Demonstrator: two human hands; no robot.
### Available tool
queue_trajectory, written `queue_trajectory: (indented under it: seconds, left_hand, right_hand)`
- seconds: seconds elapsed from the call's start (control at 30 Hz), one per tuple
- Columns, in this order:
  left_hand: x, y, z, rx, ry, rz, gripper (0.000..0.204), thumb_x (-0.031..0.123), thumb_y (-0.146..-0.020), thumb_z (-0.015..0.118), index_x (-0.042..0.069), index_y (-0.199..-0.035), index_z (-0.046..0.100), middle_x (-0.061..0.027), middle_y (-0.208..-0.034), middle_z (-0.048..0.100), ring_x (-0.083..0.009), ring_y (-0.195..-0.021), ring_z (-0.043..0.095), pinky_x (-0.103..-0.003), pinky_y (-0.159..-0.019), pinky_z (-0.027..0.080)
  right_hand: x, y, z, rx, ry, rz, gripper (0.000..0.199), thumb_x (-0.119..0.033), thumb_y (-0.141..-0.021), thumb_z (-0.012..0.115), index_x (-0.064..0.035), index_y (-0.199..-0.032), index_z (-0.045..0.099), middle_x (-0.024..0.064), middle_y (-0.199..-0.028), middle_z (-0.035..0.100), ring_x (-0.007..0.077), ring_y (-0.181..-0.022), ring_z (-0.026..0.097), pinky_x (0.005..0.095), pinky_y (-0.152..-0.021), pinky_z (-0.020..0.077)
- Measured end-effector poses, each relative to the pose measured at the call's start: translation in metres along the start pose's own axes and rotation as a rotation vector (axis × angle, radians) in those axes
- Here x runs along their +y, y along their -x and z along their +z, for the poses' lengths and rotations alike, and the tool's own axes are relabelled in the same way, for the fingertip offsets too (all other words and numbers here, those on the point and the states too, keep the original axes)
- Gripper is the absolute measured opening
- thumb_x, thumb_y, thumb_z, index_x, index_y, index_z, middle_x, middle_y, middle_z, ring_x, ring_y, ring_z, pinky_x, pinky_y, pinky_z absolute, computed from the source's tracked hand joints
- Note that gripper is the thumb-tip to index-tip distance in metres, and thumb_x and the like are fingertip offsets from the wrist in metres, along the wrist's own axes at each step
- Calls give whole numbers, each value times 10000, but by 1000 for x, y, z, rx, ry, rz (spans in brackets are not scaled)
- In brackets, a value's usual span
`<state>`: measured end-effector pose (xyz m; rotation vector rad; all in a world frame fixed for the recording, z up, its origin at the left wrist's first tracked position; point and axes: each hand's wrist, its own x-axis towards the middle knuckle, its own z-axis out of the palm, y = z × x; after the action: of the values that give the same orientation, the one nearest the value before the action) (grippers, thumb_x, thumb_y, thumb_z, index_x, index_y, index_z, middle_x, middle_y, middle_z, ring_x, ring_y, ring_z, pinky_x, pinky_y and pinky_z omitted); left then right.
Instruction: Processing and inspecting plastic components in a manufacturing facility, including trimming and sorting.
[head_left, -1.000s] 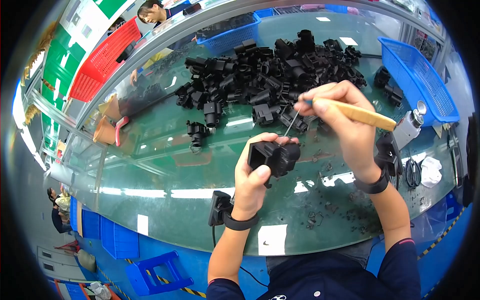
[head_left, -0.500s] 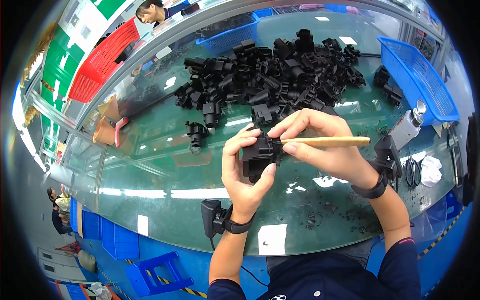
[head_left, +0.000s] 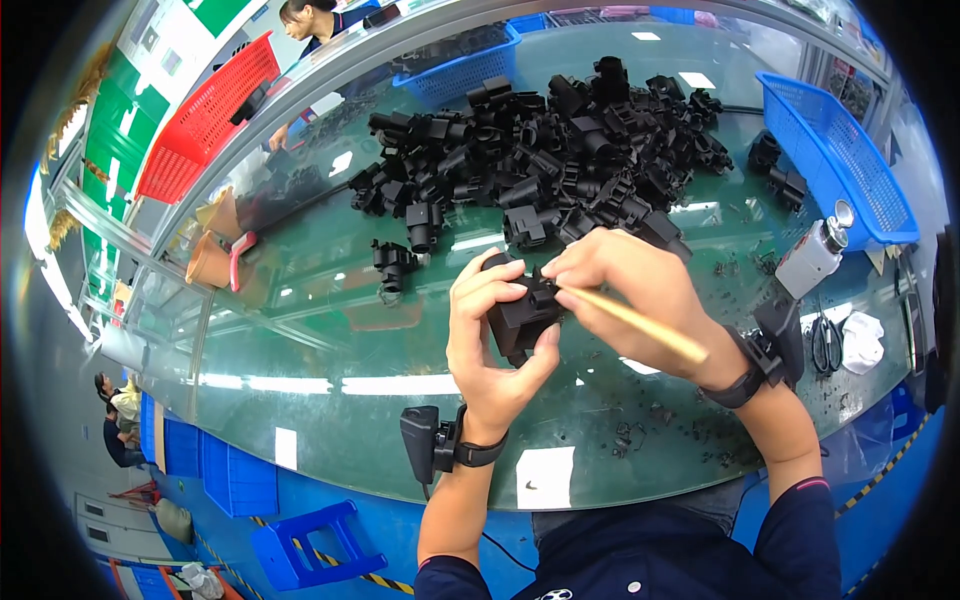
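Note:
Above the green tabletop, my left hand grips a black molded plastic part with a boxy end, thumb on one side and fingers on the other. My right hand is closed around a slim tool with a pale wooden handle, held like a pen. Its handle slants down to the right; the working tip meets the upper right of the part and is mostly hidden by my fingertips. Just beyond my hands lies a big heap of similar black parts. One single part sits apart to the left.
At the right are a blue basket, a metal-topped bottle, black-handled scissors and a white crumpled cloth. Small black scraps litter the near right. An orange cup stands at left; a person is behind the frame.
My right hand has rotated, and the wooden handle now slants down to the right instead of lying level. The part has tilted in my left hand. The person beyond has turned and a hand shows there.

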<state>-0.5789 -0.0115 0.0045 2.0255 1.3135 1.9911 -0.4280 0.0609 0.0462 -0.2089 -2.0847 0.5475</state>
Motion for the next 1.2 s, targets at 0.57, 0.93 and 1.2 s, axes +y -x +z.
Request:
queue_trajectory:
  seconds: [0.57,0.93,1.2]
  left_hand:
    - [5,1,0,253,372,-253,499,237,-714,680,30,-1061,385,-154,-1097,445,-283,-989,520,-435,-876,443]
    - [9,7,2,134,377,-373,560,168,-653,730,4,-1102,439,-93,-1086,427,-183,-1007,442,-299,-904,343]
    - [7,7,-1,88,353,-373,520,150,-652,729,-1,-1076,470,-98,-1072,437,-190,-1002,451,-300,-899,350]
  right_hand:
    - [14,-13,-37,95,-495,383,94,-94,-764,636,-9,-775,597,64,-775,639,84,-735,590,207,-647,474]
    - [7,-4,0,28,-490,123,107,-53,-724,651,-7,-781,573,141,-995,598,211,-892,594,304,-749,477]
    - [1,-6,-3,-49,-298,23,116,-40,-702,650,-5,-775,567,140,-1016,584,229,-876,598,304,-731,489]
